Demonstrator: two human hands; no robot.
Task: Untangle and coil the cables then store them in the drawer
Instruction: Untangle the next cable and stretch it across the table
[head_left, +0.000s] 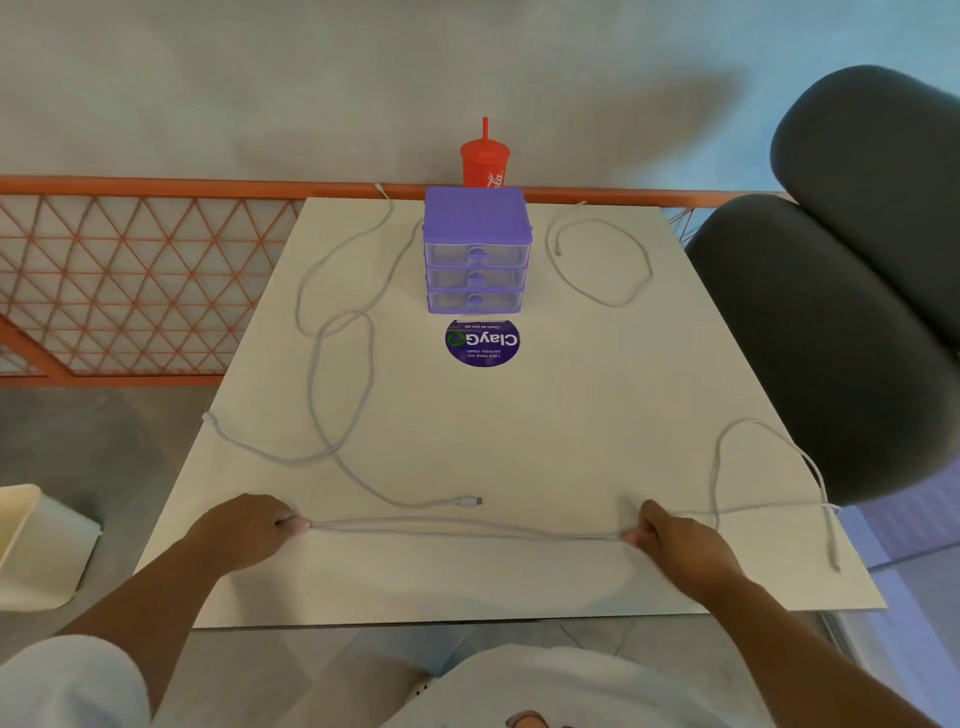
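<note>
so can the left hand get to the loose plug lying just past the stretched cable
Probably, path-wise: bare table lies between the left hand and the plug. But it is pinching the stretched cable, so it must let go first.

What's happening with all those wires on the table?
A person holds a pale white cable stretched straight along the near edge of the white table, the left hand and right hand each pinching it. Other pale cables lie loose and uncoiled. The small purple plastic drawer box at the far side has all three drawers closed.
</note>
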